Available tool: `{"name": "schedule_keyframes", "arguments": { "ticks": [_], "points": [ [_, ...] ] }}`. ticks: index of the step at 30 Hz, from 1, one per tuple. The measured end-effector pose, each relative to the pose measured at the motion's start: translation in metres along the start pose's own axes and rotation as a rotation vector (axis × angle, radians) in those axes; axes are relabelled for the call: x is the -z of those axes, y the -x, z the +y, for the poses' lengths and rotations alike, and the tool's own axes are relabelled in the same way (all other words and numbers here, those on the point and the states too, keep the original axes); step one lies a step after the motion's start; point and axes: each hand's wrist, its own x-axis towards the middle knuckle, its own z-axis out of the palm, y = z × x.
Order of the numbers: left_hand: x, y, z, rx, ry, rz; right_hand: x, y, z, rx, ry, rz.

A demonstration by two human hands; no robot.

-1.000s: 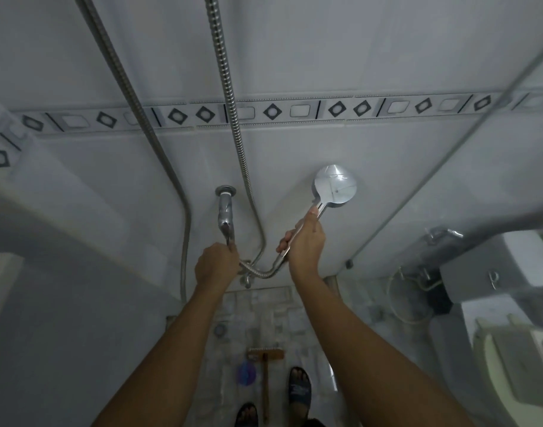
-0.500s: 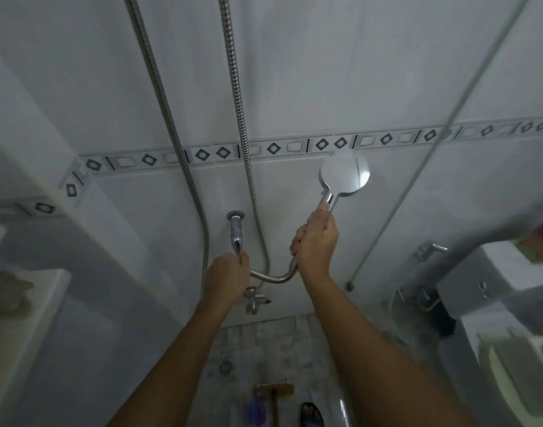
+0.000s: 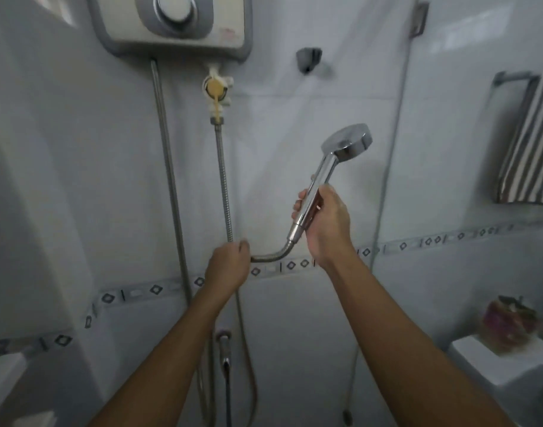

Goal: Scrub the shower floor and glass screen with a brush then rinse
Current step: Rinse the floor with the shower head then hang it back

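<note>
Off the tap (image 3: 224, 349) now, left hand (image 3: 229, 268) is clutching the hose (image 3: 268, 257) below the heater (image 3: 171, 23); right hand (image 3: 327, 224) is gripping the shower head (image 3: 347, 143).

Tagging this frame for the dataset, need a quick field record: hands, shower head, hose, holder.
left hand: grips the hose at its bend
right hand: grips the shower head by the handle
shower head: off the wall, angled up and right, no spray visible
hose: hangs from the fitting under the water heater
wall holder: empty
towel: striped, on the rail at the right
</note>
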Motion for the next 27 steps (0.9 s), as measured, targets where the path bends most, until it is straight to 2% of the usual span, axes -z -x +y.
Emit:
{"name": "schedule_keyframes", "arguments": {
  "ticks": [4, 9, 14, 20, 27],
  "points": [
    [0.038, -0.033, 0.079, -0.158, 0.115, 0.071, -0.036, -0.037, -0.078, 0.210, 0.125, -0.104],
    [0.056, -0.054, 0.169, -0.308, 0.190, 0.139, -0.074, -0.087, -0.165, 0.419, 0.246, -0.067],
    [0.043, -0.071, 0.222, -0.432, 0.290, 0.142, -0.105, -0.133, -0.219, 0.568, 0.331, -0.051],
    [0.020, -0.109, 0.252, -0.381, 0.297, 0.162, -0.132, -0.166, -0.226, 0.803, 0.620, -0.073],
    [0.012, -0.141, 0.274, -0.322, 0.319, 0.191, -0.141, -0.197, -0.223, 0.904, 0.643, -0.105]
  ]
}}
